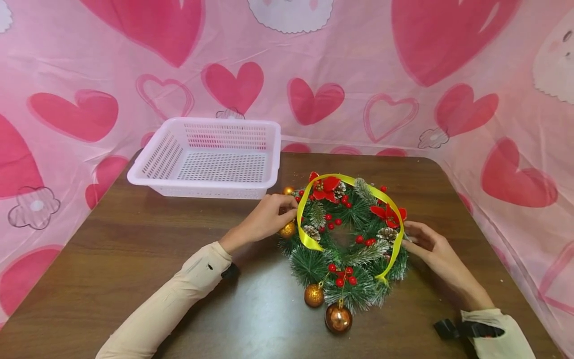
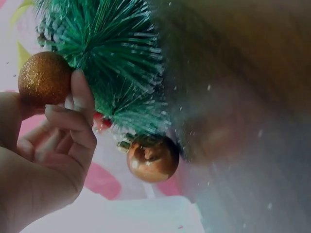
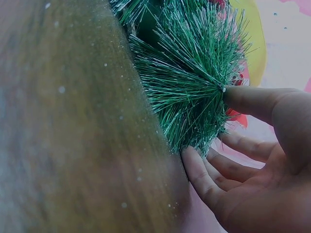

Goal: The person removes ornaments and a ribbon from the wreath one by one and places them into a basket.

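Observation:
A green Christmas wreath (image 1: 309,267) with red berries, red flowers and pinecones lies on the table, a yellow ribbon (image 1: 343,177) looped over its top. At its left side my left hand (image 1: 269,217) pinches a glittery copper bauble (image 2: 44,80) between thumb and fingers. A shiny bauble (image 2: 153,158) hangs beyond that hand in the left wrist view. My right hand (image 1: 437,252) grips the wreath's right edge, with the thumb (image 3: 248,101) on the green needles and the fingertips at the tabletop. At the front, a glittery bauble and a larger shiny copper bauble (image 1: 338,318) touch the wood.
A white plastic basket (image 1: 204,185) with slotted walls stands at the back left of the brown wooden table (image 1: 148,244). Pink cloth (image 1: 350,60) printed with hearts hangs behind and on both sides. Black straps circle both sleeved wrists.

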`<act>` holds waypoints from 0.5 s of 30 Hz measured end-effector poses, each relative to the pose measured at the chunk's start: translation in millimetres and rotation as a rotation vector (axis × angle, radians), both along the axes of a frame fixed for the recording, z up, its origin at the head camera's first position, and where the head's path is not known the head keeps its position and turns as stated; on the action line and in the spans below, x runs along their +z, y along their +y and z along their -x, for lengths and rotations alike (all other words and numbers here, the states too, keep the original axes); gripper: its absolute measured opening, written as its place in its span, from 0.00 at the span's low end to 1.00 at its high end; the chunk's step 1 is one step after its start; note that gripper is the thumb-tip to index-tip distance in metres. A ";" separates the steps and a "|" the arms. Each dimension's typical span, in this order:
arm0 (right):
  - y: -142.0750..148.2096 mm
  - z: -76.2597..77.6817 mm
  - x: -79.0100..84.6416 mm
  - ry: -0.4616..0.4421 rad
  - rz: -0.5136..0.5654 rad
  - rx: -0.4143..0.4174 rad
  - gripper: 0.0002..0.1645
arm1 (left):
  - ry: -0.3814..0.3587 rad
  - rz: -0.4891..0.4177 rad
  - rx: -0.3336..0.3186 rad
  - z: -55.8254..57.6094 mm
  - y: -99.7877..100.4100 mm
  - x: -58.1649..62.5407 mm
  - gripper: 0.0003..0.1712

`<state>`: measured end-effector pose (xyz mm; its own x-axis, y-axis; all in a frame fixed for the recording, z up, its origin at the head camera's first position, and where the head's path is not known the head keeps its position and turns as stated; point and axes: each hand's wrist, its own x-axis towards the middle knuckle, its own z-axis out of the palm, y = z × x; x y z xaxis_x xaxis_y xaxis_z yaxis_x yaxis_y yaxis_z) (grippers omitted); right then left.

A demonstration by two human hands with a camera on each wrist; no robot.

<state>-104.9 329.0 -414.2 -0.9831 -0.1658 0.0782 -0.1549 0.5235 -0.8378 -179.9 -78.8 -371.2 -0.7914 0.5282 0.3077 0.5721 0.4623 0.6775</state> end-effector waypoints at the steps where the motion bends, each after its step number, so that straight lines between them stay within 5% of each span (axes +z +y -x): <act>1: -0.3 0.3 0.3 0.002 0.001 0.000 0.29 | 0.001 -0.005 -0.008 0.2 -1.0 0.9 0.06; 15: 1.0 0.5 -0.7 0.002 -0.033 -0.005 0.30 | -0.042 0.057 -0.124 0.7 -11.7 13.1 0.04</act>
<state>-105.5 330.0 -414.8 -0.9837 -0.1637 0.0748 -0.1541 0.5515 -0.8198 -180.6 -90.6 -358.1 -0.7305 0.6384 0.2423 0.5988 0.4285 0.6766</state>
